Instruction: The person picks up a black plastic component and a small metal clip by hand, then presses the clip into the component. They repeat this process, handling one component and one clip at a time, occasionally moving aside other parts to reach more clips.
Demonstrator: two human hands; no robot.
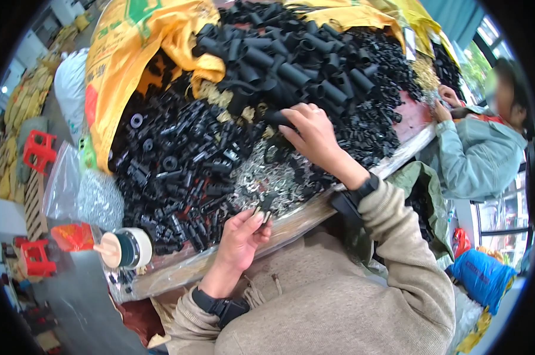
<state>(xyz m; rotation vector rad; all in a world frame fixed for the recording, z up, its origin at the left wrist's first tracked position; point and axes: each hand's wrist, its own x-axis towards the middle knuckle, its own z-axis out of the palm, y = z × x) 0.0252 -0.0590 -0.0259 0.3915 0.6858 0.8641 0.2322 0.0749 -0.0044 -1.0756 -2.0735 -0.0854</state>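
Observation:
My left hand (239,239), near the table's front edge, pinches a small black part (266,204) with pale prongs between thumb and fingertips. Farther in, my right hand (316,136) has its thumb and fingers closed about a short black tube (275,118); the fingers hide part of it. Just beyond lies a heap of black plastic tubes (294,74). Between my hands spreads a pile of small silvery metal pieces (261,180). A mass of glossy black fittings (178,160) covers the left part of the table.
A yellow woven sack (122,71) lies open over the back left. Tiny black parts (362,127) fill the right side. A round white-and-green container (138,247) stands at the left front corner. Another person in a pale blue jacket (477,151) works at the far right. Red stools (39,151) stand left.

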